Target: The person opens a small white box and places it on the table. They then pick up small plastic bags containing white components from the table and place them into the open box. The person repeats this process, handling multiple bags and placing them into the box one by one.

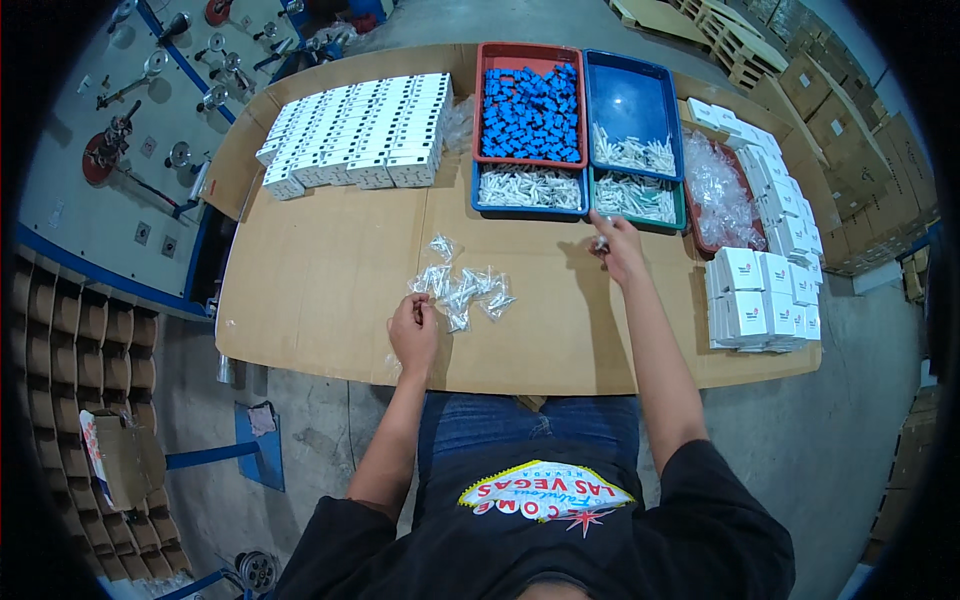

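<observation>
My left hand (413, 331) rests near the front edge of the cardboard-covered table (330, 270), pinching a small clear plastic bag beside a pile of filled clear bags (460, 285). My right hand (617, 246) reaches forward, fingers closed on a few small white parts just in front of the green tray (682, 205) of white parts. Behind it stand a blue tray (530, 188) of white parts, a red tray (530, 110) full of small blue pieces, and another blue tray (632, 100) partly filled with white parts.
Rows of white boxes (355, 135) fill the table's back left. More white boxes (765, 295) are stacked at the right, with a heap of clear bags in a red tray (718, 195). Cardboard cartons (850, 130) and pallets stand at the far right; a machine panel is at left.
</observation>
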Demonstrator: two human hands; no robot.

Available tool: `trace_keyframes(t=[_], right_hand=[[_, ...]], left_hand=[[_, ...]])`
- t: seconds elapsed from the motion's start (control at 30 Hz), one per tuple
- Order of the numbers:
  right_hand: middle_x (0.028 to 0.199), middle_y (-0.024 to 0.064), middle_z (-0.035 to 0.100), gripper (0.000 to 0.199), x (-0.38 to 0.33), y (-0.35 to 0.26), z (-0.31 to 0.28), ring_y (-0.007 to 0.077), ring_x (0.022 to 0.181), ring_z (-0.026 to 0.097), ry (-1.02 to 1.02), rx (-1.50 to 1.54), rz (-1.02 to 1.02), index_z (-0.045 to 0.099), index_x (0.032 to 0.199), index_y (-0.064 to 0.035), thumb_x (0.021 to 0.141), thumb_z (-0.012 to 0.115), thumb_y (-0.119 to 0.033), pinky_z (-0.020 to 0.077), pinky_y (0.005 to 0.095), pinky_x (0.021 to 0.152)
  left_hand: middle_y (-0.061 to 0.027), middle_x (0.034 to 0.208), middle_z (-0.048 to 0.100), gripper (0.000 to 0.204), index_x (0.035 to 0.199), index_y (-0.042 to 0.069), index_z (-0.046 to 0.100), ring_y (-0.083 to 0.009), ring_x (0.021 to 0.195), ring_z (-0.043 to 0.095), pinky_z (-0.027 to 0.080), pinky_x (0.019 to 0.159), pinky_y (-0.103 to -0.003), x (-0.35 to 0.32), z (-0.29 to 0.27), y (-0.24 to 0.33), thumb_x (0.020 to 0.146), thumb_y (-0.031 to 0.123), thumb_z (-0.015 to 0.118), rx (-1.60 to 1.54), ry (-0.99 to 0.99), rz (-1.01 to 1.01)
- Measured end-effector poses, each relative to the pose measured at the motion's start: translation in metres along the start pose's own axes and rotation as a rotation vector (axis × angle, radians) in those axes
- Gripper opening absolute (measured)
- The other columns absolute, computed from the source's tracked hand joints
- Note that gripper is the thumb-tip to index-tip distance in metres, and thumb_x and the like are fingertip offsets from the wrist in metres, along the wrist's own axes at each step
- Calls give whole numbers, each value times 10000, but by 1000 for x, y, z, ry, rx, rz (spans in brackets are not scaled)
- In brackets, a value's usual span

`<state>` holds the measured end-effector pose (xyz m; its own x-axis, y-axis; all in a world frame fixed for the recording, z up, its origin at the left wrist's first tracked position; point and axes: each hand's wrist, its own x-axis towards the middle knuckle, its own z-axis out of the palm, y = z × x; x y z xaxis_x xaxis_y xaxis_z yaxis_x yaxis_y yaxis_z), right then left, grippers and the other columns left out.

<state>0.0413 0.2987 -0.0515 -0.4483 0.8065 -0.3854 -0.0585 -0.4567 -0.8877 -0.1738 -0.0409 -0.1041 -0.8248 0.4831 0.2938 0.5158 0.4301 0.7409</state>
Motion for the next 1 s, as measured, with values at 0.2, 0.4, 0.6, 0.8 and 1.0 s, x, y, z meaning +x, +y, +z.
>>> trace_keyframes(t=[0.2, 0.4, 0.6, 0.8, 1.0], right_hand=[[814, 56, 624, 237, 68, -38, 42, 163, 692, 639, -141, -325, 61, 628, 905, -14, 891, 786, -191, 604, 321, 667], [830, 141, 698, 239, 91, -67, 82, 207, 700, 715, -212, -901, -241, 668, 1105, 87, 944, 581, -65, 595, 331, 611], [781, 188, 744, 188, 89, -83, 101, 240, 671, 743, -160, -1337, -514, 744, 994, 70, 918, 661, -81, 584, 383, 663], [785, 194, 747, 201, 85, -91, 99, 296, 730, 748, -241, -1339, -448, 774, 992, 29, 909, 686, -131, 579, 413, 728], [866, 219, 746, 199, 82, -82, 94, 338, 834, 738, -87, -1365, -787, 789, 983, -16, 905, 664, -150, 571, 425, 808]], left_hand=[[-62, 809, 723, 136, 1032, 19, 707, -142, 673, 639, 496, 645, -308, 1, 4, -4, 959, 100, 626, -66, 15, 11], [-52, 797, 708, 129, 1028, 15, 712, -112, 644, 605, 478, 614, -286, 2, 5, -6, 960, 99, 640, -86, 23, 0], [-47, 867, 713, 132, 1007, 70, 714, -208, 736, 646, 445, 810, -355, -2, 2, 1, 923, 145, 647, -139, -20, -120], [-52, 829, 722, 136, 1028, 44, 717, -153, 682, 634, 480, 698, -318, -1, 6, -9, 948, 125, 643, -94, 19, -41], [-71, 831, 734, 142, 1041, 26, 715, -134, 660, 638, 506, 645, -289, -1, 5, -8, 958, 104, 631, -83, 35, 12]])
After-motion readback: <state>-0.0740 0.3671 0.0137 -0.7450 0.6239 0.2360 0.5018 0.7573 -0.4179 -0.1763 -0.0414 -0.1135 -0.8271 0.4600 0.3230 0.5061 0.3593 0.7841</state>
